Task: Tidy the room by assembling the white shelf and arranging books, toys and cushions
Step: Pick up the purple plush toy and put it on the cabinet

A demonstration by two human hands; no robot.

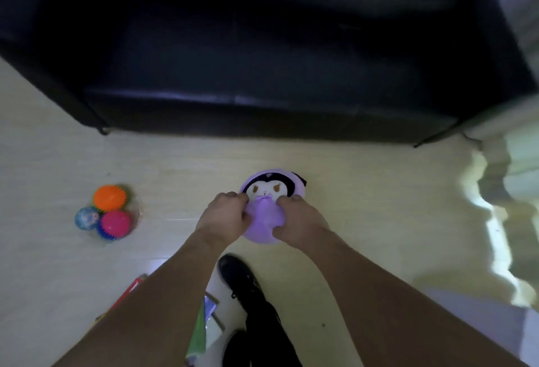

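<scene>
Clearly both hands, left hand [226, 215] and right hand [300, 220], pinch the purple plush toy [264, 215] by its soft body, fingers curled in. Gripping either side probably steadies it for carrying toward the sofa [262, 60].

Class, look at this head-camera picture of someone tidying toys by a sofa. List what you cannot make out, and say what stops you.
- Purple plush toy, head view: its sides are hidden under the left hand and right hand.
- Flat items near the black shoe: the left forearm covers them; what they are is unclear.
- Right side of floor: smeared by blur and glare.
- Black sofa: top cut off by the frame edge, too dark for detail.
- Balls: patterns too small.
</scene>
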